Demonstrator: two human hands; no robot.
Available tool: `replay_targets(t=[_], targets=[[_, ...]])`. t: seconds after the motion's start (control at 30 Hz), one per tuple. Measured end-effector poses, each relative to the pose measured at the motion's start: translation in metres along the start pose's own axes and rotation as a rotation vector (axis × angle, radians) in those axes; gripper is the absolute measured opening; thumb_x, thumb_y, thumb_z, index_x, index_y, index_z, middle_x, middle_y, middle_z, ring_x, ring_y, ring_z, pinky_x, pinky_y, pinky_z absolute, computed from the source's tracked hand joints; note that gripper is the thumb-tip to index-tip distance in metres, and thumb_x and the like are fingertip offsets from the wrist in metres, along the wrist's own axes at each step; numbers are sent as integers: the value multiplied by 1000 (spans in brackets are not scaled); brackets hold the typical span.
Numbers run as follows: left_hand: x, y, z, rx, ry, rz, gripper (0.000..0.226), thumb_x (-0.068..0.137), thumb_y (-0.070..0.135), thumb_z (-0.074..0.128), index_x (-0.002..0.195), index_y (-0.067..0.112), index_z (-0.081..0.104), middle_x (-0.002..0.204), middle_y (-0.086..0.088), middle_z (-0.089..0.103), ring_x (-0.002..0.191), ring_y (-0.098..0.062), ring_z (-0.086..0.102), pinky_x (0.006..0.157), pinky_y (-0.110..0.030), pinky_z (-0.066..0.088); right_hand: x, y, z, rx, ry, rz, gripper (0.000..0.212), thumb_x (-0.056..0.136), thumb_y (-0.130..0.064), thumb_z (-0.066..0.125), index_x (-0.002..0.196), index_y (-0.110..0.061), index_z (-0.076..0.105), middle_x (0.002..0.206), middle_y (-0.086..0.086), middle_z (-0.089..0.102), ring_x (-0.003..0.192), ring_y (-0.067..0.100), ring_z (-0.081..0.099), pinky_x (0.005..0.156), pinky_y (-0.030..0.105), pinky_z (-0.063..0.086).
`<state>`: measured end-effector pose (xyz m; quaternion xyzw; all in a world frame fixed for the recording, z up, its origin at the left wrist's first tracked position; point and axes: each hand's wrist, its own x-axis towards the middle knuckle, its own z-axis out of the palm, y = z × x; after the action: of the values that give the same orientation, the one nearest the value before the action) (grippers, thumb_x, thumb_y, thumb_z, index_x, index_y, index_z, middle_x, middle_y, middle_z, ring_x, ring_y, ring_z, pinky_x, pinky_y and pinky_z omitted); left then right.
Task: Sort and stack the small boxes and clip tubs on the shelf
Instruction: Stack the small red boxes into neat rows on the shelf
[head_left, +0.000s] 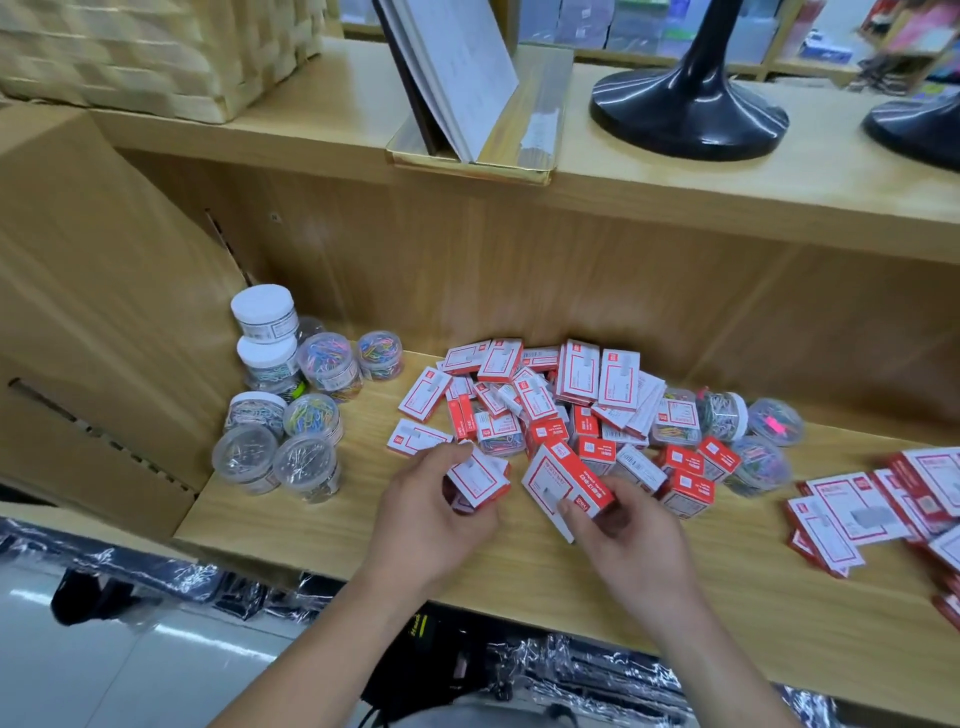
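Gripping one red-white box each, both hands (434, 501) hover before the pile (545, 405).

Smooth wood-grain shelf (322, 499), clear plastic tubs (304, 467), cardboard boxes (618, 379)

red-white boxes (540, 400): jumbled heap, mid-shelf | clear clip tubs (283, 410): upright, stacked, left

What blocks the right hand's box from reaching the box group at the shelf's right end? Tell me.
Nothing visible does. The right hand holds a red and white box over bare shelf, and the shelf front toward the right-end boxes lies open; the loose pile sits farther back.
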<state>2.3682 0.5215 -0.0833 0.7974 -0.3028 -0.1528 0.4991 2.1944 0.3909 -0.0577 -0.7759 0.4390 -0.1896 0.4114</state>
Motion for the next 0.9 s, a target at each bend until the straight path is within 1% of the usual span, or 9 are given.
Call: replay_targets(t=[0.07,0.17,0.3,0.5,0.6,0.7,0.77,0.83,0.9], targets=[[-1,11,-3,-102,-32,-9,57,59,36,83,112,43,64,94,5,74,78,-10,72,77,-39,61,-3,-4,-3,82,29,-11,15,81,-30,80,92,-30,70,82,-16,74,66,4,66,65,33,57],[-6,35,1,-185,-74,43,55,61,22,87,109,40,67,93,3,74,76,-11,70,74,-28,59,-13,-14,-16,201,121,14,13,81,-17,81,89,-21,72,76,-14,73,59,1,61,59,18,49],[-10,58,28,-184,-203,63,55,63,2,91,104,32,69,85,6,73,69,-4,65,68,-16,52,-28,-12,-45,246,193,106,8,82,-19,80,84,-21,73,67,-14,69,55,1,53,54,13,42],[-30,107,102,-216,-422,91,54,66,1,90,103,33,69,85,17,73,72,-7,67,72,-22,57,-55,30,-122,199,371,227,10,81,-25,81,83,-20,73,62,-16,68,54,-1,56,52,10,39],[-43,128,144,-196,-482,111,54,66,6,91,106,35,68,86,12,75,76,-8,69,76,-30,60,-60,58,-166,172,403,254,12,81,-28,81,83,-20,74,68,-10,73,61,4,65,59,22,47],[-46,147,186,-122,-444,139,59,63,18,91,108,46,66,92,8,75,79,-6,71,78,-35,61,-53,81,-211,60,409,235,19,81,-37,79,78,-20,71,67,-7,73,64,12,69,61,34,54],[-45,157,212,-61,-427,171,57,62,30,86,107,53,62,94,9,74,80,-3,71,77,-35,61,-40,92,-239,-48,404,221,22,81,-41,77,79,-22,68,68,-10,72,65,9,68,64,37,55],[-43,163,234,-15,-413,204,54,61,42,80,112,45,62,100,12,73,87,-5,71,78,-38,60,-20,101,-260,-137,396,210,22,82,-44,74,83,-24,66,68,-11,71,65,8,67,64,39,56],[-42,165,252,90,-368,241,62,58,55,72,118,39,62,108,12,69,96,-11,70,81,-41,58,1,106,-273,-243,386,172,24,83,-48,68,87,-25,63,69,-9,70,69,14,67,64,40,56]])
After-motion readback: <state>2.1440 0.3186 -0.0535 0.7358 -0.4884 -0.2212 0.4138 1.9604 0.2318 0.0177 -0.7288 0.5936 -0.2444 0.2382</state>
